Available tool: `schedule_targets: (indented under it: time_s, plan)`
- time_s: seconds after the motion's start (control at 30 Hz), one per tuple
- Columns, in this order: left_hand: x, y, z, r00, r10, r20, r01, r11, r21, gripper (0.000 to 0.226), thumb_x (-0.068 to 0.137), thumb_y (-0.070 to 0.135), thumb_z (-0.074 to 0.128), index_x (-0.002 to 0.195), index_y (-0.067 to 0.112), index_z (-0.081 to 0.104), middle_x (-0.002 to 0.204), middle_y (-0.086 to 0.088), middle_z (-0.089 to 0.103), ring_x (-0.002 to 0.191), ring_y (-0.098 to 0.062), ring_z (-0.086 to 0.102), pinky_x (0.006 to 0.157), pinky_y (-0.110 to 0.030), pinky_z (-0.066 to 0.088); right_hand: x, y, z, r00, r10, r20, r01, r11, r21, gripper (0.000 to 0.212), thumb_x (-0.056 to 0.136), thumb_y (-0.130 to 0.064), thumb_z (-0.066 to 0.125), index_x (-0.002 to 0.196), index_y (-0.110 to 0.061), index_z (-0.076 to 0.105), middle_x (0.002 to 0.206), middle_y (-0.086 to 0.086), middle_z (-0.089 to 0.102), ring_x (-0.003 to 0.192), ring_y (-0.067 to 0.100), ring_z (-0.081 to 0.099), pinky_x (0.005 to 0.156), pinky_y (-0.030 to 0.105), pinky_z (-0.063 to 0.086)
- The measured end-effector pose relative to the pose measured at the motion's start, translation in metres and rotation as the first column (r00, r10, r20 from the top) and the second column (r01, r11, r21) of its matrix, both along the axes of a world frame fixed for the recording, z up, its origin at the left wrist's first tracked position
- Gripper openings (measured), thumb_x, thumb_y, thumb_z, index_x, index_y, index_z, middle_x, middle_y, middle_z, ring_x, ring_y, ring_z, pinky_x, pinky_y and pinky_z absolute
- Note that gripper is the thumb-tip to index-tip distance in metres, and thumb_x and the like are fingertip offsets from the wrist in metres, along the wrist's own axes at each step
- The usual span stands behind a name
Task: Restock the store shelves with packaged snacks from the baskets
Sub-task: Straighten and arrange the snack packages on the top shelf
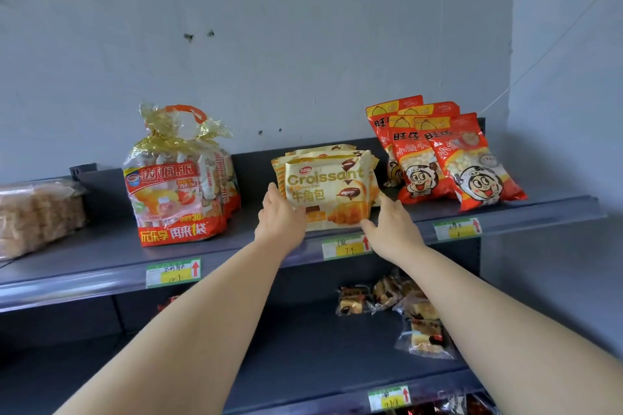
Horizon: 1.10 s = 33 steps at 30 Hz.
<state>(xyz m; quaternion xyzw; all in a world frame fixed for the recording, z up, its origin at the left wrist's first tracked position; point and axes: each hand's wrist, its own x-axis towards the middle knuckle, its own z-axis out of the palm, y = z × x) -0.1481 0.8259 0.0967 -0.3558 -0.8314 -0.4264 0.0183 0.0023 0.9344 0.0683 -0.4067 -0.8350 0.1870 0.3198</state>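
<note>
At the far left of the top shelf (101, 256) I see a clear pack of pastries (37, 216), cut off by the frame edge. Next to it, well apart, stands a big red-and-gold pie bag (178, 185), upright and tied at the top. A price tag (173, 272) sits on the shelf lip below it.

My left hand (279, 217) is at the left edge of the front croissant pack (328, 185). Its fingers wrap the lower left corner, so it holds the pack there. The pack stands upright near the front of the top shelf, leaning against a stack (337, 149) of the same packs behind it. A second tag (347, 246) is on the lip just under it.

My right hand (392, 229) is spread fairly wide. Its fingers lie nearly straight along the pack's right side and the thumb tip touches the lower right corner. I cannot tell whether it really grips.

Further right, red snack bags (445, 158) lean back in overlapping rows, just beside the stack, with a third tag (457, 228) below them.

On the lower shelf (303, 347), under my right forearm, small wrapped cakes (397, 300) lie loose in a scatter. A fourth tag (389, 397) is on that shelf's lip.
</note>
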Motion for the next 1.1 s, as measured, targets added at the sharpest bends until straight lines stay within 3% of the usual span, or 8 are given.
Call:
schedule_targets:
  time_s: [0.17, 0.27, 0.37, 0.57, 0.77, 0.9, 1.0, 1.1]
  plan:
    - [-0.018, 0.015, -0.004, 0.990, -0.054, 0.133, 0.041, 0.994, 0.098, 0.075, 0.099, 0.041, 0.048, 0.156, 0.020, 0.004, 0.156, -0.005, 0.035, 0.137, -0.031, 0.041, 0.109, -0.050, 0.039, -0.019, 0.021, 0.004, 0.998, 0.018, -0.065, -0.020, 0.999, -0.026, 0.069, 0.098, -0.044, 0.046, 0.152, -0.013, 0.016, 0.149, 0.011, 0.034, 0.136, 0.029, 0.036, 0.105, 0.044, 0.039]
    - [-0.025, 0.025, -0.006, 0.985, -0.086, 0.151, 0.062, 0.985, 0.161, 0.045, 0.099, 0.045, 0.046, 0.135, 0.022, 0.030, 0.129, -0.003, 0.059, 0.110, -0.025, 0.061, 0.093, -0.050, 0.053, -0.032, 0.029, 0.005, 0.990, 0.019, -0.139, -0.019, 1.000, -0.002, 0.076, 0.097, -0.052, 0.043, 0.155, -0.015, 0.011, 0.151, 0.010, 0.036, 0.137, 0.030, 0.036, 0.106, 0.047, 0.038]
    - [-0.027, 0.034, -0.007, 0.989, -0.122, 0.082, 0.106, 0.979, 0.173, 0.039, 0.098, 0.054, 0.042, 0.123, 0.025, 0.039, 0.113, 0.004, 0.063, 0.098, -0.021, 0.066, 0.085, -0.048, 0.057, -0.041, 0.039, 0.002, 0.973, -0.065, -0.223, 0.084, 0.994, 0.074, 0.067, 0.096, -0.053, 0.042, 0.148, -0.013, 0.028, 0.138, 0.010, 0.048, 0.126, 0.030, 0.045, 0.098, 0.048, 0.045]
    - [-0.042, 0.061, 0.005, 0.978, -0.203, 0.055, 0.194, 0.971, 0.139, 0.055, 0.094, 0.061, 0.043, 0.138, 0.028, 0.045, 0.136, 0.000, 0.048, 0.130, -0.028, 0.041, 0.105, -0.049, 0.041, -0.037, 0.074, 0.013, 0.966, -0.111, -0.232, 0.137, 0.986, 0.097, 0.062, 0.094, -0.052, 0.047, 0.143, -0.016, 0.036, 0.135, 0.008, 0.048, 0.125, 0.028, 0.045, 0.098, 0.047, 0.045]
    - [-0.053, 0.079, 0.008, 0.774, -0.467, 0.428, 0.271, 0.855, 0.442, 0.071, 0.081, 0.041, 0.077, 0.135, 0.032, 0.032, 0.122, -0.002, 0.065, 0.102, -0.021, 0.069, 0.079, -0.039, 0.060, -0.040, 0.098, 0.029, 0.871, 0.128, -0.475, -0.306, 0.897, -0.320, 0.121, 0.071, -0.040, 0.084, 0.155, -0.027, -0.002, 0.154, 0.002, 0.032, 0.139, 0.024, 0.035, 0.111, 0.042, 0.031]
    - [-0.053, 0.088, 0.003, 0.754, -0.491, 0.436, 0.269, 0.837, 0.477, 0.089, 0.069, 0.033, 0.087, 0.137, 0.028, 0.030, 0.118, -0.003, 0.067, 0.097, -0.021, 0.072, 0.071, -0.034, 0.062, -0.045, 0.122, 0.026, 0.858, 0.190, -0.477, -0.429, 0.776, -0.462, 0.151, 0.036, -0.050, 0.095, 0.154, -0.029, 0.004, 0.144, -0.001, 0.047, 0.131, 0.020, 0.044, 0.110, 0.040, 0.032]
    - [-0.053, 0.091, 0.004, 0.764, -0.481, 0.431, 0.247, 0.834, 0.494, 0.091, 0.069, 0.028, 0.087, 0.138, 0.026, 0.028, 0.116, -0.001, 0.065, 0.094, -0.017, 0.071, 0.060, -0.025, 0.059, -0.045, 0.129, 0.023, 0.830, 0.275, -0.485, -0.507, 0.733, -0.453, 0.130, 0.046, -0.033, 0.097, 0.150, -0.023, 0.020, 0.126, -0.004, 0.061, 0.117, 0.014, 0.055, 0.095, 0.031, 0.045]
    - [-0.058, 0.087, 0.003, 0.808, -0.456, 0.373, 0.237, 0.832, 0.502, 0.101, 0.062, 0.033, 0.091, 0.140, 0.029, 0.027, 0.118, 0.000, 0.065, 0.097, -0.018, 0.071, 0.073, -0.034, 0.062, -0.044, 0.128, 0.024, 0.791, 0.351, -0.501, -0.571, 0.717, -0.400, 0.104, 0.054, -0.024, 0.093, 0.140, -0.022, 0.035, 0.120, -0.003, 0.063, 0.110, 0.013, 0.060, 0.087, 0.028, 0.050]
